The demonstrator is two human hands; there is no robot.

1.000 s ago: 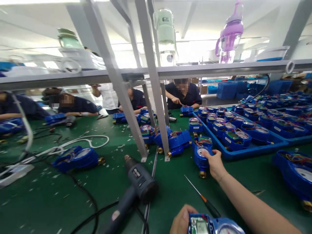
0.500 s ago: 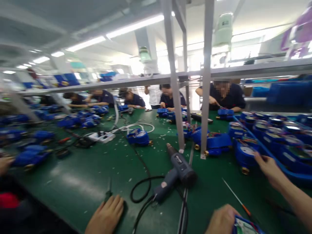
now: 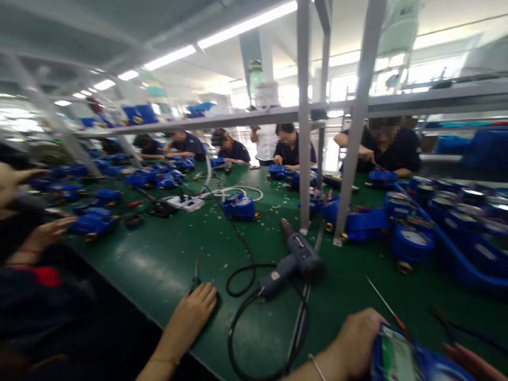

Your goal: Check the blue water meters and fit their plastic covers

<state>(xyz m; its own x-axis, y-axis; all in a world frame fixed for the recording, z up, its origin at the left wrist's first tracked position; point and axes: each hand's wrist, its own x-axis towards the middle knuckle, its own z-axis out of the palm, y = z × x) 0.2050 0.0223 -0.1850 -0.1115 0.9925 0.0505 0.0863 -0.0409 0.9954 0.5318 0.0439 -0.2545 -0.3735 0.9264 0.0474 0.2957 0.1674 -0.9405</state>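
Observation:
My left hand (image 3: 355,338), with a bracelet at the wrist, grips a blue water meter (image 3: 397,353) by its side at the lower right. A green circuit board and a pale display show in its casing. Fingers of my right hand (image 3: 466,360) come in at the far side of this meter, blurred and mostly cut off; whether they touch it I cannot tell. A screwdriver (image 3: 387,299) with a thin shaft and orange on its handle lies just beyond the meter. Further off stands another water meter (image 3: 411,241) with a round dial and brass fitting.
A heat gun (image 3: 302,256) with a looped black cable lies mid-table. A co-worker's hand (image 3: 194,309) at left rests on a screwdriver. Metal shelf posts (image 3: 304,159) rise from the table. A blue tray (image 3: 448,251) of meters stands right; a white power strip (image 3: 184,203) lies behind.
My right hand has left the standing meter's dial and come down to the meter in my left hand. The view has swung left, and more of the left-hand co-worker shows.

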